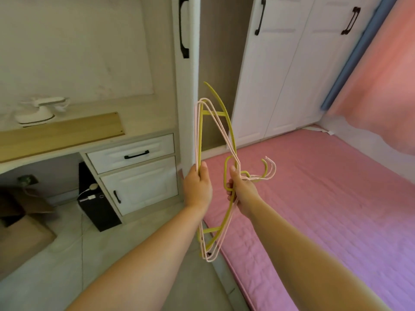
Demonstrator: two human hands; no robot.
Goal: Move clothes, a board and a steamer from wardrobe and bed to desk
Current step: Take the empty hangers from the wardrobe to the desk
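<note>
No readable text, no labels, no numbers (nothing legible anywhere)

Both arms reach forward, left hand [197, 187] and right hand [243, 194] with fingers curled tight.

Pale pink and olive-green hangers [226, 140], pink quilted bed [325, 198], white wardrobe [280, 75] with black handles [259, 16], light wooden board [60, 133], white steamer [37, 112], salmon curtain [381, 75] with blue edge.

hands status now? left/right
Left hand: closed around the bars of the bunch of hangers.
Right hand: gripping the same hangers near the hooks.
</note>
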